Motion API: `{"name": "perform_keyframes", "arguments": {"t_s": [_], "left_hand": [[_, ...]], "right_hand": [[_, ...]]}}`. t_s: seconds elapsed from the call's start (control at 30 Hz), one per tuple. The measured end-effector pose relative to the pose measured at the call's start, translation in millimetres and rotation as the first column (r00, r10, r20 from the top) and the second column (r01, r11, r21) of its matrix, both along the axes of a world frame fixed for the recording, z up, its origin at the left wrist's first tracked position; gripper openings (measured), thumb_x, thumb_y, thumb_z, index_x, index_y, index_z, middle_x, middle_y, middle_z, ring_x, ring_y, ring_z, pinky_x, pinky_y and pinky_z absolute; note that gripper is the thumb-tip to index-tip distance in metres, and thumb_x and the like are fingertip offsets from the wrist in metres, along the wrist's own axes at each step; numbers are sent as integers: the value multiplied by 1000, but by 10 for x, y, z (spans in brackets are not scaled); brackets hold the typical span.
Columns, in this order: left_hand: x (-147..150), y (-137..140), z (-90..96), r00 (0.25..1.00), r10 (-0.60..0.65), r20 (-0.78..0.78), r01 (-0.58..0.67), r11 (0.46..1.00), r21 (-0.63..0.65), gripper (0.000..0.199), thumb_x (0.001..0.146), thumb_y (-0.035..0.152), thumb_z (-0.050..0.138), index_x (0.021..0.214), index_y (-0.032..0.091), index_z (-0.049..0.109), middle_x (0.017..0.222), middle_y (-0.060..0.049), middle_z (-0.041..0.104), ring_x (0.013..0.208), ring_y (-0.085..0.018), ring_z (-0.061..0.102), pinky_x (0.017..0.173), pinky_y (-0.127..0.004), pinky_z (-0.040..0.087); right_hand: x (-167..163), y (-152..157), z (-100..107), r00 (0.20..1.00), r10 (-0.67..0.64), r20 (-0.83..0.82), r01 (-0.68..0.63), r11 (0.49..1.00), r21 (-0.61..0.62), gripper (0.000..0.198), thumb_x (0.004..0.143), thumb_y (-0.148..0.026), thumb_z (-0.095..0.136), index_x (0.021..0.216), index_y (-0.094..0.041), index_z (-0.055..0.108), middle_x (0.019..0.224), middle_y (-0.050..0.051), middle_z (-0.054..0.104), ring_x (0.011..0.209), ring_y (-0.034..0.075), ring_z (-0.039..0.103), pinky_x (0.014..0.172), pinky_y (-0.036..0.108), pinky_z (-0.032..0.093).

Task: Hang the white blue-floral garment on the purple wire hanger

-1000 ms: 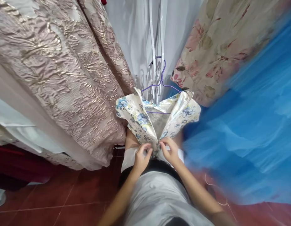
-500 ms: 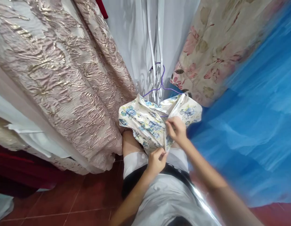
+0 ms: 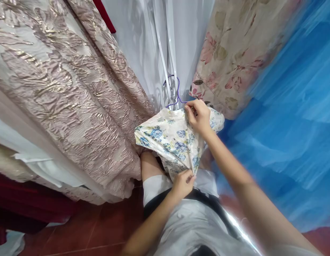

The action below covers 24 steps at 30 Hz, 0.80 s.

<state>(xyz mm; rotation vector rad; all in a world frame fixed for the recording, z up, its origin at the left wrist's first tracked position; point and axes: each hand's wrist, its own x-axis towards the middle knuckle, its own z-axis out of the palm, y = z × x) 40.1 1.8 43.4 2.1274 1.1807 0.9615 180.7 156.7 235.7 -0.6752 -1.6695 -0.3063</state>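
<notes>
Left hand (image 3: 182,185) at six o'clock and right hand (image 3: 200,115) at twelve pinch a floral top (image 3: 167,133) before us, its long seam (image 3: 189,142) running straight between them and the right hand nearer the purple hanger (image 3: 178,93), which rises at eleven.

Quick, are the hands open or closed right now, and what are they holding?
Left hand: closed, pinching the flowery garment near its bottom.
Right hand: closed, pinching the same garment near its top.

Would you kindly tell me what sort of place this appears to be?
Probably a clothing shop or storeroom: shiny brocade cloth hangs at left, blue cloth at right, and a blue-flowered garment is on a purple hanger.
</notes>
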Motion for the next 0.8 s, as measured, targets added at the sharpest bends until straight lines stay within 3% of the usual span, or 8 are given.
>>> {"name": "perform_keyframes", "arguments": {"t_s": [0.07,0.13,0.2,0.33,0.4,0.5,0.63,0.8], "left_hand": [[-79,59,91,1000,-21,7,20,1000,21,19,92,25,62,73,22,59,74,-2,66,70,-17,62,66,-29,47],[-185,175,361,998,-10,62,2,993,121,14,95,29,61,84,22,67,85,-5,70,77,-18,65,71,-30,51],[-294,355,792,988,31,148,-74,953,293,17,99,32,57,94,23,70,96,-8,72,86,-20,67,77,-32,54],[-433,874,1716,971,96,218,-209,781,588,29,104,31,48,127,22,64,130,-12,65,116,-23,63,89,-35,54],[-452,1128,1997,992,71,104,-121,772,624,28,104,32,48,122,20,66,124,-11,68,112,-21,64,91,-34,52],[-426,1346,2145,998,57,-7,-40,773,633,26,104,29,49,97,17,71,93,-7,72,89,-18,66,83,-30,50],[-329,1320,2148,990,67,123,-131,754,644,25,101,26,53,83,16,67,77,-4,66,73,-14,61,70,-26,45],[-225,1224,2194,961,74,265,-220,786,578,28,102,29,54,77,17,61,63,2,51,55,-11,44,55,-25,34]], "right_hand": [[-18,-29,21,1000,18,1,-18,1000,9,22,105,-31,46,92,-20,60,81,4,61,76,20,54,75,35,41],[-26,-69,24,998,50,23,-51,999,12,23,106,-31,45,92,-20,60,81,4,60,77,19,54,75,35,41],[-18,-101,10,997,69,42,-70,997,15,23,106,-31,46,92,-20,60,80,4,60,76,19,54,74,35,42],[22,-120,-26,995,74,65,-76,996,38,18,105,-28,48,94,-21,61,80,4,61,75,19,54,73,35,43],[34,-120,-36,995,74,69,-77,996,41,17,104,-28,49,95,-21,62,80,4,61,75,20,55,73,35,44],[38,-126,-73,992,87,86,-90,995,37,17,104,-28,49,97,-22,63,80,4,62,75,20,57,73,36,45],[23,-112,-204,989,101,108,-113,987,114,15,103,-23,49,101,-23,64,82,5,67,74,19,61,69,35,48],[-18,10,-356,990,117,74,-128,975,183,17,102,-20,49,101,-23,66,80,5,68,72,19,63,66,34,50]]}}
